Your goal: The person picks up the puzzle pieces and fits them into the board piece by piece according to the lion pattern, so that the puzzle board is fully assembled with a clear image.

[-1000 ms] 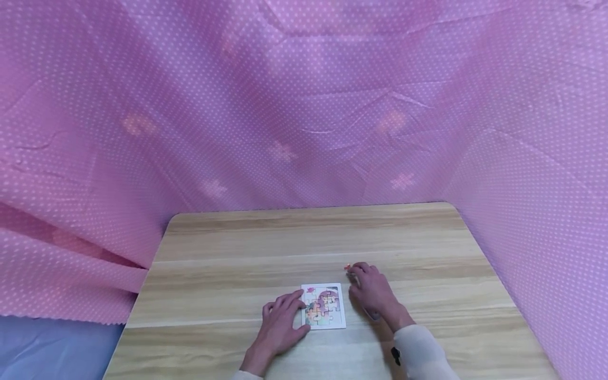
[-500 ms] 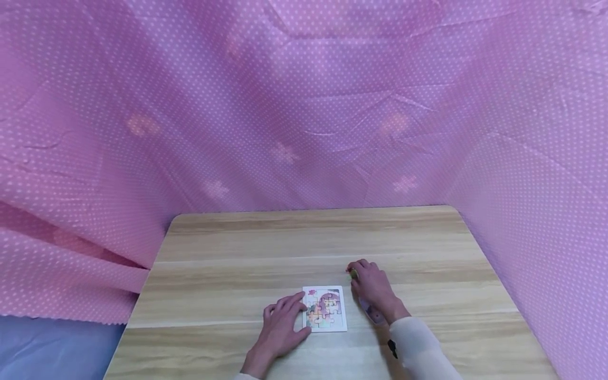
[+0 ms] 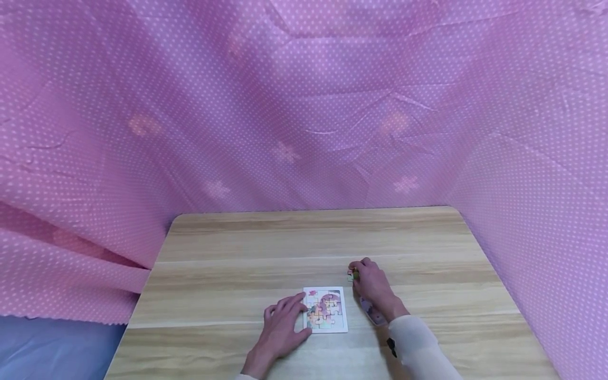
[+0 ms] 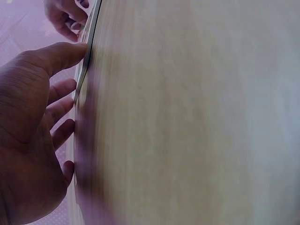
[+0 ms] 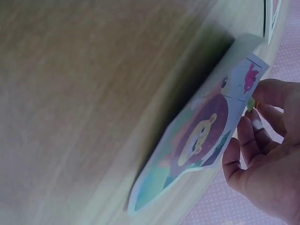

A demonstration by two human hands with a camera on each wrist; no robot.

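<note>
A white-bordered jigsaw puzzle (image 3: 338, 329) lies on the table, its picture partly filled with interlocking pieces. My left hand (image 3: 281, 326) rests at its left edge, thumb near the lower corner and fingers spread along the side. In the left wrist view, the thumb and fingertips of the left hand (image 4: 33, 117) touch the board's thin edge. Beyond the puzzle's upper right, my right hand (image 3: 375, 285) pinches a small green puzzle piece (image 5: 251, 104) between thumb and finger. A pale green piece (image 3: 350, 278) shows beside those fingertips; how many pieces lie there is partly hidden.
A bent picture sheet (image 5: 201, 136) with a lion and a pink bird lies under the right wrist. The wood-grain table (image 3: 228, 248) reaches a dotted pink cloth (image 3: 304, 132) at the back and sides.
My right hand has closed its fingertips on the green piece and shifted slightly, showing more of the picture sheet. The left hand stays at the puzzle's edge.
</note>
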